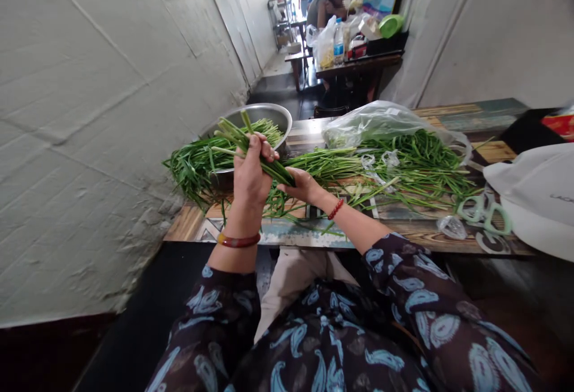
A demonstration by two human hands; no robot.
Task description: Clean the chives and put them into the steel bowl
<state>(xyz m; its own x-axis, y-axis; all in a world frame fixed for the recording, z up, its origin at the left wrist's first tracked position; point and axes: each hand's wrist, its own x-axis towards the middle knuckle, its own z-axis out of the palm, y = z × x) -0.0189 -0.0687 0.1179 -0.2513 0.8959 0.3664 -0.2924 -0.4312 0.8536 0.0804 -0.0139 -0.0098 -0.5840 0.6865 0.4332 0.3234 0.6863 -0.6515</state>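
Observation:
My left hand (253, 171) is closed around a bunch of green chives (278, 172), whose pale cut ends stick up past my fingers. Fingers of my right hand (305, 186) wrap the leafy lower end of the same bunch. Just behind my left hand stands a metal bowl (269, 107), heaped with more chives (191, 162) that hang over its left side. To the right of my hands, loose chives (329, 164) spread across the wooden table (287, 233). A clear plastic bag (376, 118) partly covers the far part of that pile.
Green-handled scissors (487, 213), a crumpled bit of plastic (451, 227) and a white cap (538, 192) lie at the table's right. A wall (112, 111) closes the left side. Farther off, people sit and stand near another table (354, 68) with a water bottle (338, 42).

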